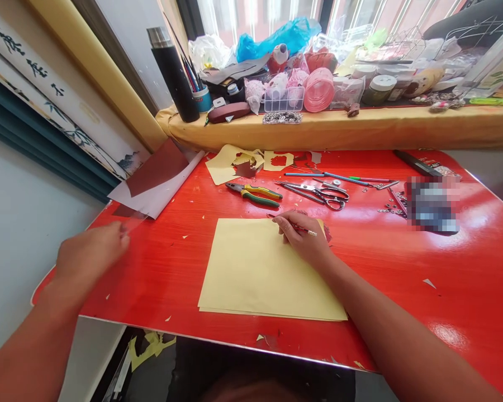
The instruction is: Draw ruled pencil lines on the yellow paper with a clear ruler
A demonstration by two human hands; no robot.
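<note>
Yellow paper sheets point(268, 273) lie stacked on the red table point(163, 262). My right hand point(299, 234) rests at their upper right part, its fingers closed round a thin pen point(304, 228) whose tip points left. Partly under and behind that hand shows a dark reddish patterned thing point(327, 232). Over the table's left side, my left hand point(94, 251) is blurred, with its fingertips pressed together on a thin clear piece point(137, 221) that is hard to make out. Just beyond it are a brown sheet point(157, 170) and a white sheet point(151, 205).
Pliers point(255, 194), scissors point(318, 192) and pens point(305, 175) lie behind the yellow sheets. Yellow paper scraps point(222, 164) are at the back. A black flask point(176, 78) and plastic boxes point(283, 99) stand on the sill. A blurred dark object point(433, 206) sits at the right.
</note>
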